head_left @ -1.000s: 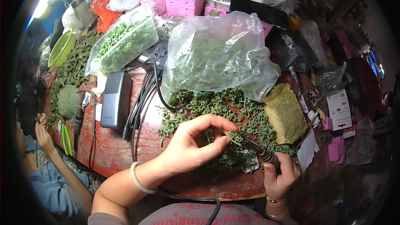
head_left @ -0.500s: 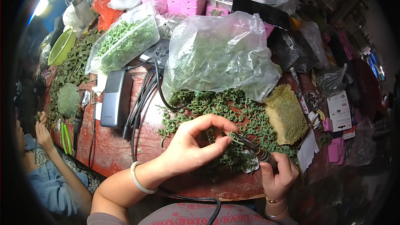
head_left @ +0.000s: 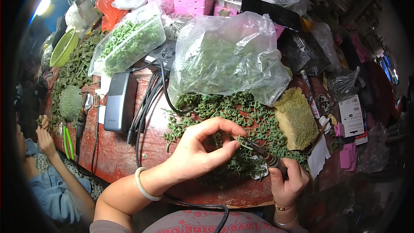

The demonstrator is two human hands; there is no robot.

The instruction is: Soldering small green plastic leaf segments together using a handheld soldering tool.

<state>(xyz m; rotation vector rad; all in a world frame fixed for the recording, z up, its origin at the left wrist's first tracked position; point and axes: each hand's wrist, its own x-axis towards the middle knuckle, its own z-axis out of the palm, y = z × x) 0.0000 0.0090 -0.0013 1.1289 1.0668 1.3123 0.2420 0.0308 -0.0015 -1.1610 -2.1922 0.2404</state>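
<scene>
Thumb and forefinger of my left hand [head_left: 200, 149] are pinched around a small green piece [head_left: 240, 140], above the pile. My right hand [head_left: 290, 182] is wrapped round the dark handle of a soldering-iron-like tool [head_left: 271, 159]. Its narrow dark front end points up and left and reaches the green piece at my left fingertips; whether it touches cannot be made out. Beneath both hands spreads a heap of small green looped pieces [head_left: 241, 108] on the red tabletop [head_left: 189, 195].
Behind the heap lies a filled clear plastic bag [head_left: 226, 56]. A crumb-covered yellowish pad [head_left: 297, 118] sits at its right. On the left stand a grey power bank [head_left: 118, 102], black cables [head_left: 146, 105] and a tub of green pieces [head_left: 129, 45]. Another person's hand [head_left: 45, 140] is at far left.
</scene>
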